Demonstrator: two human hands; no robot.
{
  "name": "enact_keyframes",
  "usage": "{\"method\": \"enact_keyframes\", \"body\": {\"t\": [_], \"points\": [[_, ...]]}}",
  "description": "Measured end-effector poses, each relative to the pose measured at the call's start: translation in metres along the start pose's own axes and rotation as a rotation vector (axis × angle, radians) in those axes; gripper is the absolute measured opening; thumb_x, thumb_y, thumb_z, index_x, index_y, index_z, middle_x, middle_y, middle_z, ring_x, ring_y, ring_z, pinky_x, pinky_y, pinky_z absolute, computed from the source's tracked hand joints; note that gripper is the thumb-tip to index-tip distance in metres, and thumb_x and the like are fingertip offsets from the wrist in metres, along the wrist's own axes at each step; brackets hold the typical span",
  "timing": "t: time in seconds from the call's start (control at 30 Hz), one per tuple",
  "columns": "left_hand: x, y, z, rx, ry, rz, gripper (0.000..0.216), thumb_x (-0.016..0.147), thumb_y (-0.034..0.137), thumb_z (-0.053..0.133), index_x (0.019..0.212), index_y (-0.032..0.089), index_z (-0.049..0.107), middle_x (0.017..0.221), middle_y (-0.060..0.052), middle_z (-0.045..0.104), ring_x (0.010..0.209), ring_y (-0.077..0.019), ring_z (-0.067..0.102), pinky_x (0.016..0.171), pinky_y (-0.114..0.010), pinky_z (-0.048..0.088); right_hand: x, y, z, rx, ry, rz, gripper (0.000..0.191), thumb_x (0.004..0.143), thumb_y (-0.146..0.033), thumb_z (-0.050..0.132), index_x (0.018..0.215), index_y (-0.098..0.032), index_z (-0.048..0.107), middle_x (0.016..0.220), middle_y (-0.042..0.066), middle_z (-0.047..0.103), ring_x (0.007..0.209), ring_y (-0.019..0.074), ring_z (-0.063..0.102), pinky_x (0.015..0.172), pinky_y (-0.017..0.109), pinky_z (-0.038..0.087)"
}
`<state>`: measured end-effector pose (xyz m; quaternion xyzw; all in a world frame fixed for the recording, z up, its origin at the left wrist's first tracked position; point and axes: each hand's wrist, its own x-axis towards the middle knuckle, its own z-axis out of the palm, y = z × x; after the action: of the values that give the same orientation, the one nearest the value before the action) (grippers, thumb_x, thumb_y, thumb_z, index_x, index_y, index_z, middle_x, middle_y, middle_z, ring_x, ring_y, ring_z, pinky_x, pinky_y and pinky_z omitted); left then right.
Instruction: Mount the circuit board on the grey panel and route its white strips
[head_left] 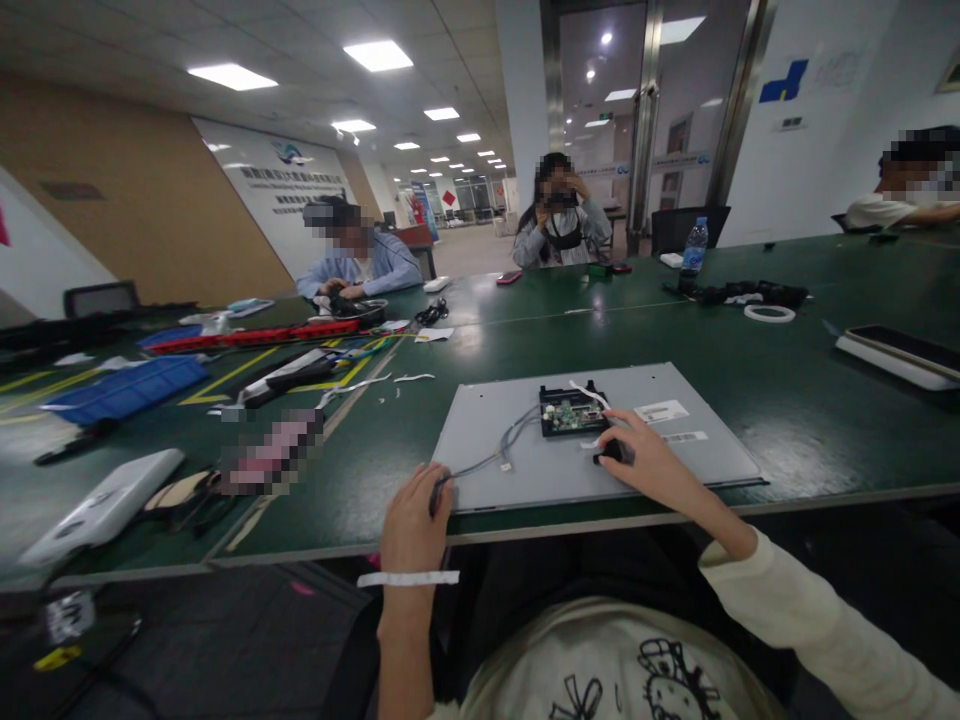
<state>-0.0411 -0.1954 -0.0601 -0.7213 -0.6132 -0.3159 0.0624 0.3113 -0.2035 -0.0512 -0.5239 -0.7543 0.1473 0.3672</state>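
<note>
A flat grey panel [480,430] lies at the table's front edge, with printed labels [661,411] on its right half. A green circuit board [577,414] in a black frame sits on the panel, and a white strip [587,393] crosses its top. From the board's left side a grey cable [480,463] runs to my left hand [416,515]. That hand is curled round a dark piece [437,493] at the cable's end, by the panel's front left corner. My right hand [649,455] grips a small black piece [611,450] just below the board.
On the left are a blue tray [131,388], a white device [105,505], a red bar [262,337] and loose cables. A tape ring [769,314], a bottle [694,245] and a phone-like slab [904,355] stand right. People sit across the table.
</note>
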Motion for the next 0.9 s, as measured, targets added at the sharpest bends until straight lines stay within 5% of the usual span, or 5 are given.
{"method": "enact_keyframes", "body": {"t": [0.9], "points": [[-0.0039,0.0086,-0.0043,-0.031,0.048,0.029,0.033,0.092,0.032,0.039,0.107,0.020,0.065,0.117,-0.005,0.067,0.115,-0.0221,0.058,0.104,-0.038,0.042,0.0009,-0.0038,0.0032,-0.015,0.045,0.036,0.010,0.076,-0.025,0.060,0.086,-0.021,0.062,0.129,0.010,0.042,0.117,0.0257,0.048,0.101,0.045,0.038]]}}
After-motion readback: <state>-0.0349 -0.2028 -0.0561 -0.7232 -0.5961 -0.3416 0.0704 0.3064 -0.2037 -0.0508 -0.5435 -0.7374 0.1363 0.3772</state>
